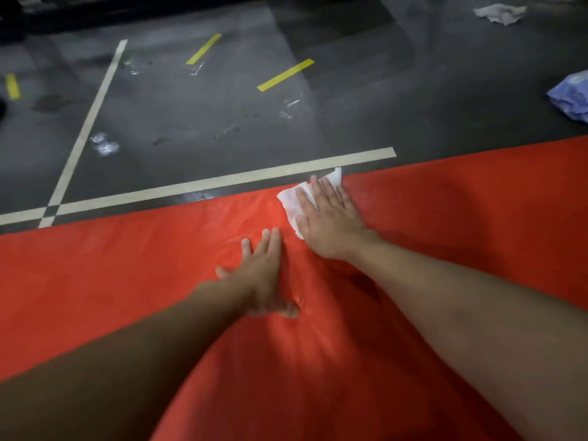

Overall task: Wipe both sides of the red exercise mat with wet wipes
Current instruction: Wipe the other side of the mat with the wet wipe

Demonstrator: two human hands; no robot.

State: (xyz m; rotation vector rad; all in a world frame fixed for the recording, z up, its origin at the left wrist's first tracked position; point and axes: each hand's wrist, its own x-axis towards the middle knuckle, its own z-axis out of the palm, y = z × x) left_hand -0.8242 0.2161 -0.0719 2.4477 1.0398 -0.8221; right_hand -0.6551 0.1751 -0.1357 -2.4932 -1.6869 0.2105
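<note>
- Red mat lies flat on the floor under both grips. Its far edge runs just past the right grip's fingertips.
- Right grip: fingers straight and slightly spread, palm pressing the wipe flat onto the mat, no pinch.
- Left grip: fingers straight, flat on the mat just nearer than and left of the right grip, holding nothing.
- Mat looks soft and padded. The glossy skin creases around the left grip, and the wet sheen there is probably slippery.
- It looks big and floppy, so for flipping it is likely best taken along the long edge with both grips.
- Wipe looks thin, limp and light, and should bunch easily, so a flat palm suits it.
- Hidden: most of the wipe sits under the right grip. The mat is cut off at both sides and its underside is unseen.
- Blue bag, far right of the right grip, is cut off, contents unclear.
- Crumpled white sheet lies well beyond it.
</note>
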